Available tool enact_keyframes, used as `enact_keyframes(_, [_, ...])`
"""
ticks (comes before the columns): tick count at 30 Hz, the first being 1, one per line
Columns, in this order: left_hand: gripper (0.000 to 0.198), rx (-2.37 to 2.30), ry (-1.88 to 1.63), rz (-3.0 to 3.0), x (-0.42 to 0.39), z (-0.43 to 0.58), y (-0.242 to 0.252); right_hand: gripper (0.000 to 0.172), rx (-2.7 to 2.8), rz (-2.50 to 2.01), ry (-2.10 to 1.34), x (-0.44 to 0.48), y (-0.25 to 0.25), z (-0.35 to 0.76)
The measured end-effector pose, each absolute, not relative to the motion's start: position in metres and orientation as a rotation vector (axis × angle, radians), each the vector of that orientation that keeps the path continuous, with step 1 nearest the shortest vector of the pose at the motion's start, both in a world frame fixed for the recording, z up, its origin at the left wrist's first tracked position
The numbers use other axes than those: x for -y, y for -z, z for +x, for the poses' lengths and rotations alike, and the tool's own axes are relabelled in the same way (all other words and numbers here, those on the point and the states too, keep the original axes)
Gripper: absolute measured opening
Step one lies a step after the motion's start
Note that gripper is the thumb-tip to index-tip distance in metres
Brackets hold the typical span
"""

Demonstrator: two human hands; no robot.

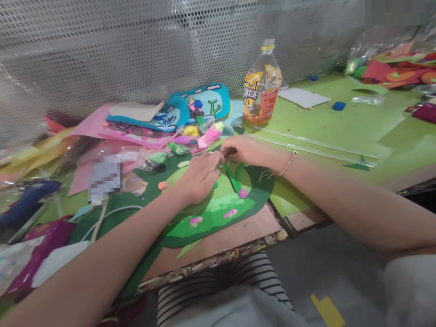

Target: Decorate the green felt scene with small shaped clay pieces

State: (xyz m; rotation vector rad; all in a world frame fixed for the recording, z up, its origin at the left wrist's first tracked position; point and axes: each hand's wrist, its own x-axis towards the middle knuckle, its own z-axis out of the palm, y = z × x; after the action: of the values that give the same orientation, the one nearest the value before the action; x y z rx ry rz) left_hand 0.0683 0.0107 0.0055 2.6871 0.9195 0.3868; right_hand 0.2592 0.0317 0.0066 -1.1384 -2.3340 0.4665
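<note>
A round green craft picture lies at the table's front edge, with a dark green border, a light green middle, a purple flower and small pink pieces on it. Over its upper part, my left hand rests with fingers bent and pressed together. My right hand meets it fingertip to fingertip, thumb and fingers in a pinch. Whatever lies between the fingertips is hidden. Just beyond the hands are a pink clay packet and a green clay packet.
A drink bottle stands behind my right hand. Blue craft pictures lie at the back. Clear thin rods, a white board and a blue lump lie to the right. A white cable and a purple packet clutter the left.
</note>
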Motion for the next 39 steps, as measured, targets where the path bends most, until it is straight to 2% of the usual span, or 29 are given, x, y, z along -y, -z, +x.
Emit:
enact_keyframes(8, [0.025,-0.907,-0.392,2.714,-0.010,0.068,-0.005,0.010,2.374,-1.163,-0.446,-0.032,-0.007,0.262])
enact_keyframes(28, [0.026,-0.916,-0.365,2.686,-0.012,0.067,-0.002,0.016,2.518,-1.129,-0.247,-0.033,-0.007,0.268])
enact_keyframes(39, [0.029,-0.924,-0.340,2.695,-0.013,0.068,0.001,0.014,2.568,-1.260,-0.211,-0.025,-0.015,0.268])
